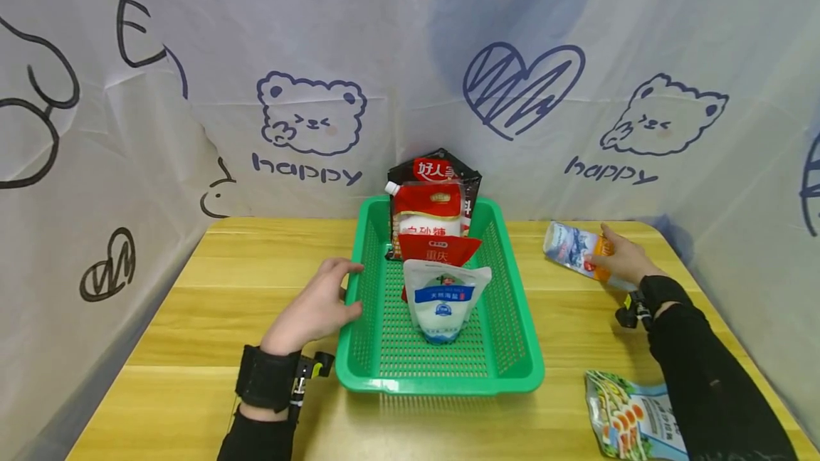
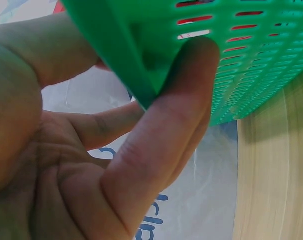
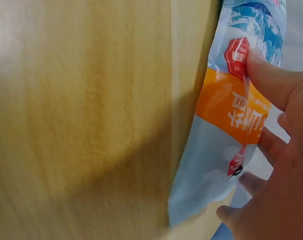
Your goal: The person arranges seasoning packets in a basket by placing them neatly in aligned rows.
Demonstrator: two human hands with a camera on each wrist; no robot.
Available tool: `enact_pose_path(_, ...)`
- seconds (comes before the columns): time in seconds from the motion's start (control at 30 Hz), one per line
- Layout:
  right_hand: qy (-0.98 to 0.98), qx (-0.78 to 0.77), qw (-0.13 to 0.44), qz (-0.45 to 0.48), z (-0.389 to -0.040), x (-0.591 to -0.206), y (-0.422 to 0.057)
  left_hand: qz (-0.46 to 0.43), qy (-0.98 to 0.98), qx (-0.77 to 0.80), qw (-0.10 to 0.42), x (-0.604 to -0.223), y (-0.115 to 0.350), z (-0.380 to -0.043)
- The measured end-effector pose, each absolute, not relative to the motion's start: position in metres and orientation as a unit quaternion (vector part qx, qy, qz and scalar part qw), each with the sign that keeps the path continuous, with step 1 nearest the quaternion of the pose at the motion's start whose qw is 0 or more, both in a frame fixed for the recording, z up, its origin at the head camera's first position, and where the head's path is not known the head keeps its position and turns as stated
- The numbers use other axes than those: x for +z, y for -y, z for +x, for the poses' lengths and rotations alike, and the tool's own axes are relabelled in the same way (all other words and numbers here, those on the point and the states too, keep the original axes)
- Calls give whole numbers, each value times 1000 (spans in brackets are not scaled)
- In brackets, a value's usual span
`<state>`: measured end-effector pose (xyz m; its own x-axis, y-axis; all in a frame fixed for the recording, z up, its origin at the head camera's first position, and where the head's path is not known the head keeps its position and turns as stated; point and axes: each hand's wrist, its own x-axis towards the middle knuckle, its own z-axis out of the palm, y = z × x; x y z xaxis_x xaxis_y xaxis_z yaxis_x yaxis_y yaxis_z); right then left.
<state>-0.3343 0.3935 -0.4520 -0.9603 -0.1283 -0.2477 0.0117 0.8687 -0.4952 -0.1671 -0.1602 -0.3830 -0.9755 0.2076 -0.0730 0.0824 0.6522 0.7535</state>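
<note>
My left hand [image 1: 316,310] grips the left rim of a green plastic basket [image 1: 442,384]. In the left wrist view, fingers [image 2: 156,125] press the slotted outer wall under the rim. At the table's back right, my right hand [image 1: 623,256] holds a blue, white and orange pouch [image 1: 572,247] that lies near the tabletop. Its thumb lies on the pouch's printed face in the right wrist view, with the other fingers along the far edge. Inside the basket stand a white and blue salt bag [image 1: 443,304], a red packet [image 1: 438,247], a spouted white sugar pouch [image 1: 430,206] and a black packet [image 1: 470,187].
A green and blue food pouch [image 1: 631,415] lies at the table's front right, partly under the right sleeve [image 1: 711,383]. A pale cloth [image 1: 410,41] with drawn bears and hearts hangs behind and beside the wooden table [image 1: 256,262].
</note>
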Motion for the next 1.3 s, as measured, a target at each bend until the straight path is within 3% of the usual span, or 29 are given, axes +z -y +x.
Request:
enact_pose_path(0.2,-957,-254,136,-43,-334,-451,-390,80,-907,406,74,-383,161,-167)
enact_pose_path(0.67,-963,-270,-16,-21,-313,-449,-375,78,-905,411,79,-383,160,-166)
enact_pose_path(1.0,-957,-274,-85,-42,-293,-445,-366,80,-905,410,82,-384,159,-167)
enact_pose_path(1.17,-950,-287,-113,-39,-279,-434,-359,79,-905,410,83,-385,159,-168)
enact_pose_path(1.3,-934,-310,-169,-51,-268,-419,-350,83,-904,411,82,-384,159,-168)
